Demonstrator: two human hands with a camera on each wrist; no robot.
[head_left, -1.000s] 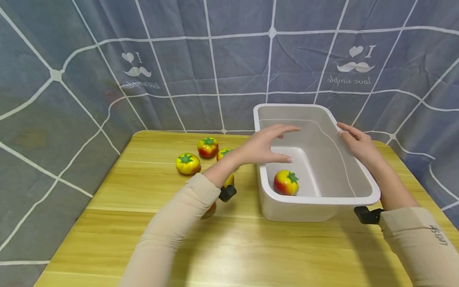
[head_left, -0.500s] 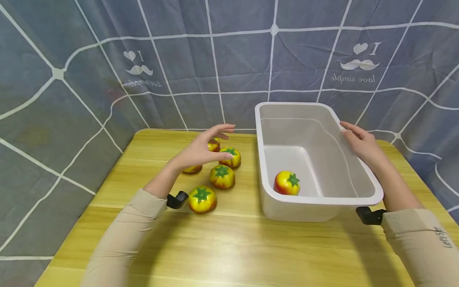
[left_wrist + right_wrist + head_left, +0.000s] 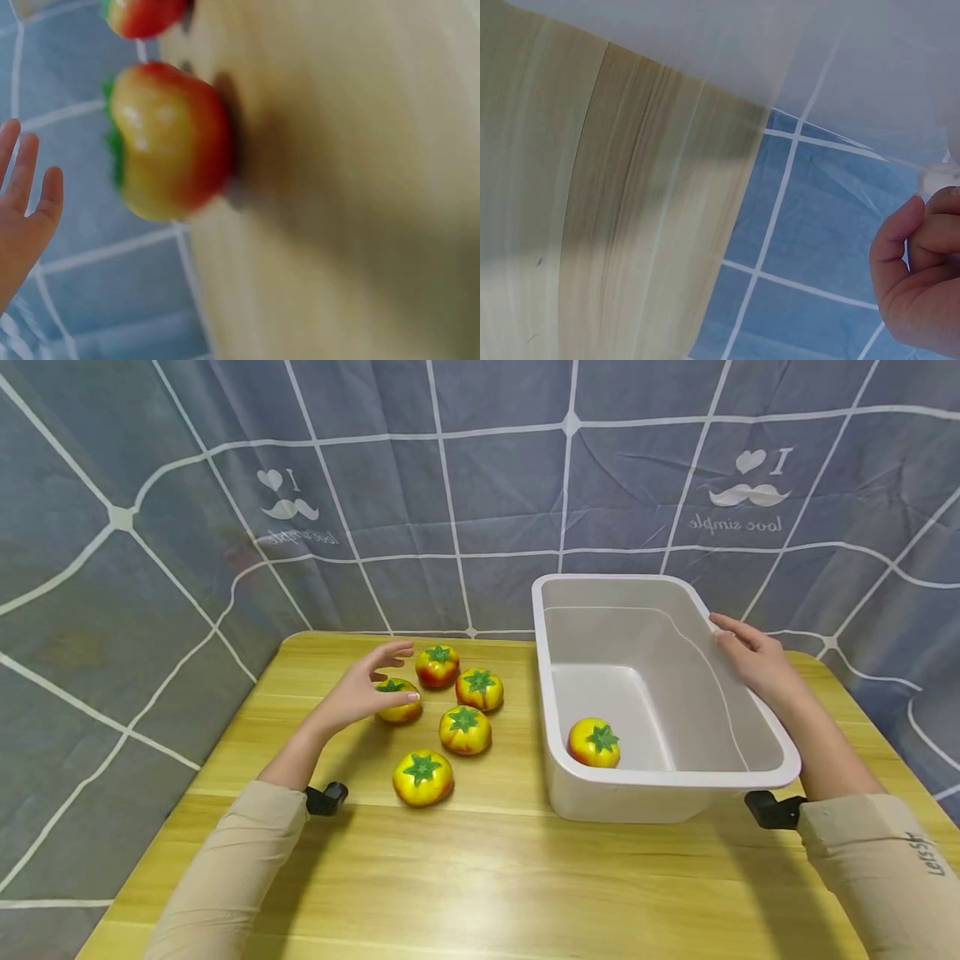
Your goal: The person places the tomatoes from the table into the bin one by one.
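My left hand point(image 3: 360, 693) hovers by the leftmost tomato point(image 3: 400, 708), a yellow and red one with a green star-shaped top; thumb and fingers are spread apart around it and hold nothing. In the left wrist view, a gap shows between the fingers point(image 3: 49, 196) and a tomato point(image 3: 169, 146). A deep light grey bin point(image 3: 667, 779) stands to the right, with a single tomato point(image 3: 594, 743) lying on its floor near the front left corner. My right hand point(image 3: 761, 667) grips the bin's right rim, its fingers curled there in the right wrist view.
Other tomatoes sit in a loose cluster left of the bin: a back one point(image 3: 437, 667), a right one point(image 3: 480, 689), a middle one point(image 3: 465, 731) and a front one point(image 3: 423, 778). A grey-blue curtain point(image 3: 510, 502) with white lines hangs behind the wooden table point(image 3: 480, 877).
My left hand has moved from over the bin leftward to the leftmost tomato. The tomato in the bin has tipped slightly. My right hand stays at the rim.
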